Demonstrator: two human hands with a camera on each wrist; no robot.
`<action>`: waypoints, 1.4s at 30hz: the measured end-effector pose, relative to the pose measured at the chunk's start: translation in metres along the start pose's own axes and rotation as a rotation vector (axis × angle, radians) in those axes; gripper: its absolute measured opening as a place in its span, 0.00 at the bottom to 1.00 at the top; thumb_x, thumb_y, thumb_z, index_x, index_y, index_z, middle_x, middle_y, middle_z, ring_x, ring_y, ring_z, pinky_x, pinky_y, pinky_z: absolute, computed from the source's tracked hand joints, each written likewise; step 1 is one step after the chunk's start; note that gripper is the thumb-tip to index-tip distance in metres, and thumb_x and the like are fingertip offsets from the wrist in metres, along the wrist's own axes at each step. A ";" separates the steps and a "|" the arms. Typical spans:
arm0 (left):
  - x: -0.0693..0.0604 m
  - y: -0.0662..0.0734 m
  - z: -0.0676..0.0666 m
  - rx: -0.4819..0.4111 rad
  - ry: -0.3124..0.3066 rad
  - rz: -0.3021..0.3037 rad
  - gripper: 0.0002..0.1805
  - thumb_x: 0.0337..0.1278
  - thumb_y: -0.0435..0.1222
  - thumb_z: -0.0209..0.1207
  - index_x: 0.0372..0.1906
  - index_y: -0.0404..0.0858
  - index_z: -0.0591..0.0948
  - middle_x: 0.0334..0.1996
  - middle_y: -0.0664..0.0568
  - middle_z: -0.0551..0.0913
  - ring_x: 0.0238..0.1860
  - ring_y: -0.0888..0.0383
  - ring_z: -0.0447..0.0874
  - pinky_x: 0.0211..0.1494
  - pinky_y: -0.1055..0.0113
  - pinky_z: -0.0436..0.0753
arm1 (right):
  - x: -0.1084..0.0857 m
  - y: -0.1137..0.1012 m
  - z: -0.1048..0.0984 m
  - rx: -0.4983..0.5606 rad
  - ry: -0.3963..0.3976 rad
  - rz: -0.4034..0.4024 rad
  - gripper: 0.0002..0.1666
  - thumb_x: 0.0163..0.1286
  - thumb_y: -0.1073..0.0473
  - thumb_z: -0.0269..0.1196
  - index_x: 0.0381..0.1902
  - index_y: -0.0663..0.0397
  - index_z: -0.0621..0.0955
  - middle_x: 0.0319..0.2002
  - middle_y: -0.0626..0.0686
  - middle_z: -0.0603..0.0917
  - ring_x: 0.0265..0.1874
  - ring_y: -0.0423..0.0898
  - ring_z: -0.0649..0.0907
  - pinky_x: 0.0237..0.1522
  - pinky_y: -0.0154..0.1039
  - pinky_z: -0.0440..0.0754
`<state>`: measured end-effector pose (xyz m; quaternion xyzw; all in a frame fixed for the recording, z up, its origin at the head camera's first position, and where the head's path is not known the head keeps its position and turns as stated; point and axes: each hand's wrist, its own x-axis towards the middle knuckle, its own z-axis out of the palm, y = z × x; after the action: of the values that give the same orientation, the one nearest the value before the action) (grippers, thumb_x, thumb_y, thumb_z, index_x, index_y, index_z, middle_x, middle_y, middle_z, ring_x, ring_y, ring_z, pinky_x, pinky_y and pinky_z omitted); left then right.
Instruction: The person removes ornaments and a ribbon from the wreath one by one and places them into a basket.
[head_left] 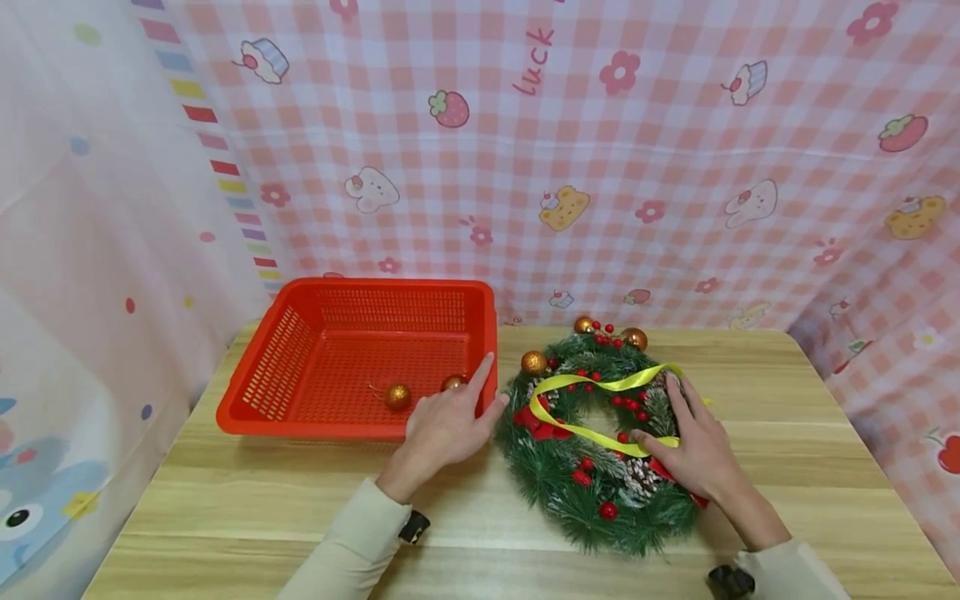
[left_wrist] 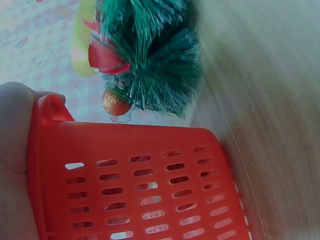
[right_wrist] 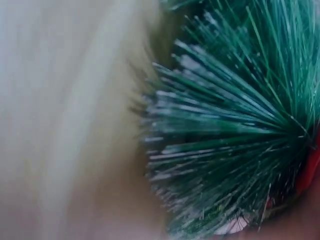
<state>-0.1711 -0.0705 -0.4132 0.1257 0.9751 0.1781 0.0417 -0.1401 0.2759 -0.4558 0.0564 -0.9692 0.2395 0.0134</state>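
Observation:
My left hand point(head_left: 450, 421) is at the right side of a red plastic basket point(head_left: 352, 430), with index finger and thumb stretched out over its rim; the other fingers are hidden. In the left wrist view, part of that hand shows beside the rim. Inside the basket lie a gold bauble point(head_left: 397, 396) and a second bauble point(head_left: 453, 382), partly covered by the hand. My right hand point(head_left: 699, 446) rests on the right side of a green Christmas wreath point(head_left: 540, 475), its fingers spread. A yellow ribbon point(head_left: 553, 382) loops loosely over the wreath, passing close to the thumb and fingertips.
The wreath carries a gold bauble point(head_left: 533, 362) on its left, more baubles at its top, red berries point(head_left: 608, 510) and a pinecone point(head_left: 642, 477). Beneath everything is a wooden table point(head_left: 480, 542). A pink checked curtain point(head_left: 495, 167) hangs right behind the table.

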 end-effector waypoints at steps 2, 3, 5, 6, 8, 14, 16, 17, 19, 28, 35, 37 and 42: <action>0.000 0.000 0.000 -0.002 0.001 0.001 0.38 0.71 0.63 0.40 0.80 0.58 0.47 0.17 0.52 0.71 0.14 0.56 0.64 0.17 0.63 0.63 | 0.003 0.004 -0.002 -0.019 -0.006 -0.025 0.61 0.67 0.35 0.61 0.80 0.52 0.40 0.78 0.68 0.43 0.68 0.79 0.56 0.59 0.79 0.52; 0.000 0.000 0.000 0.001 0.001 0.001 0.38 0.71 0.63 0.40 0.80 0.58 0.47 0.17 0.52 0.71 0.14 0.56 0.64 0.17 0.63 0.63 | 0.005 0.006 -0.004 -0.026 -0.010 -0.035 0.60 0.67 0.35 0.61 0.80 0.50 0.40 0.78 0.67 0.44 0.68 0.79 0.57 0.59 0.79 0.51; 0.000 0.000 -0.001 0.003 -0.002 -0.001 0.38 0.71 0.64 0.39 0.80 0.59 0.47 0.18 0.52 0.71 0.14 0.57 0.65 0.17 0.64 0.64 | 0.008 0.010 -0.006 -0.035 -0.026 -0.052 0.60 0.67 0.35 0.62 0.80 0.47 0.40 0.78 0.66 0.44 0.67 0.79 0.57 0.58 0.81 0.48; 0.000 0.000 -0.001 0.004 -0.001 0.000 0.38 0.71 0.64 0.39 0.80 0.59 0.46 0.18 0.52 0.71 0.14 0.57 0.65 0.17 0.64 0.64 | 0.010 0.012 -0.007 -0.040 -0.036 -0.060 0.60 0.66 0.35 0.62 0.81 0.45 0.40 0.78 0.65 0.44 0.68 0.78 0.57 0.58 0.81 0.47; 0.000 0.000 -0.001 0.004 -0.003 -0.002 0.38 0.71 0.64 0.38 0.80 0.59 0.46 0.18 0.53 0.71 0.15 0.56 0.65 0.17 0.63 0.65 | 0.014 0.016 -0.010 -0.049 -0.055 -0.076 0.60 0.66 0.34 0.62 0.81 0.43 0.40 0.79 0.64 0.44 0.68 0.77 0.57 0.59 0.81 0.45; 0.001 0.000 0.000 0.004 -0.002 0.004 0.38 0.71 0.63 0.39 0.80 0.58 0.47 0.19 0.53 0.71 0.16 0.56 0.68 0.18 0.63 0.68 | 0.024 0.028 -0.018 -0.081 -0.098 -0.147 0.59 0.66 0.35 0.62 0.81 0.40 0.41 0.78 0.64 0.46 0.71 0.72 0.56 0.62 0.78 0.45; 0.000 0.000 -0.001 0.004 0.000 0.009 0.38 0.71 0.63 0.39 0.80 0.58 0.47 0.19 0.53 0.71 0.17 0.56 0.69 0.19 0.63 0.69 | 0.027 0.031 -0.020 -0.102 -0.090 -0.174 0.58 0.66 0.36 0.63 0.81 0.40 0.42 0.78 0.63 0.48 0.71 0.72 0.57 0.62 0.77 0.46; 0.000 0.000 -0.001 0.001 0.003 0.012 0.38 0.71 0.63 0.39 0.80 0.58 0.47 0.19 0.53 0.71 0.17 0.56 0.69 0.19 0.63 0.69 | 0.027 0.031 -0.022 -0.116 -0.082 -0.186 0.58 0.66 0.35 0.63 0.81 0.40 0.43 0.78 0.63 0.49 0.70 0.72 0.58 0.63 0.77 0.46; 0.001 0.000 -0.001 -0.001 0.008 0.015 0.38 0.71 0.62 0.39 0.80 0.58 0.48 0.19 0.54 0.71 0.17 0.56 0.69 0.19 0.63 0.69 | 0.028 0.029 -0.024 -0.151 -0.051 -0.199 0.57 0.65 0.35 0.63 0.81 0.41 0.46 0.78 0.62 0.50 0.70 0.72 0.59 0.62 0.77 0.47; 0.001 -0.001 -0.001 0.008 0.018 0.016 0.38 0.71 0.63 0.39 0.80 0.58 0.48 0.18 0.53 0.71 0.16 0.57 0.67 0.18 0.63 0.68 | 0.005 -0.007 -0.031 -0.079 0.096 0.032 0.49 0.72 0.33 0.54 0.77 0.59 0.57 0.74 0.73 0.52 0.67 0.78 0.54 0.58 0.82 0.43; 0.001 -0.002 -0.001 0.008 0.023 0.008 0.38 0.71 0.63 0.39 0.80 0.58 0.48 0.18 0.53 0.71 0.16 0.56 0.68 0.18 0.63 0.68 | -0.009 -0.040 -0.018 0.008 0.012 0.310 0.59 0.69 0.24 0.47 0.79 0.60 0.46 0.74 0.78 0.43 0.66 0.83 0.49 0.56 0.82 0.47; 0.001 -0.002 -0.001 0.007 0.021 0.005 0.38 0.71 0.63 0.39 0.80 0.58 0.48 0.18 0.53 0.71 0.16 0.56 0.68 0.18 0.63 0.68 | -0.009 -0.043 -0.010 0.001 0.002 0.327 0.60 0.68 0.23 0.47 0.79 0.59 0.45 0.74 0.77 0.41 0.67 0.83 0.48 0.56 0.82 0.48; 0.000 -0.002 -0.001 0.008 0.015 0.012 0.38 0.71 0.63 0.39 0.80 0.58 0.47 0.18 0.52 0.71 0.16 0.56 0.67 0.18 0.63 0.67 | -0.009 -0.045 0.007 -0.024 0.059 0.349 0.58 0.68 0.25 0.49 0.79 0.57 0.47 0.75 0.73 0.42 0.68 0.80 0.50 0.56 0.81 0.52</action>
<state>-0.1717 -0.0727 -0.4130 0.1305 0.9753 0.1752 0.0329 -0.1255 0.2342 -0.4413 -0.1201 -0.9662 0.2283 0.0008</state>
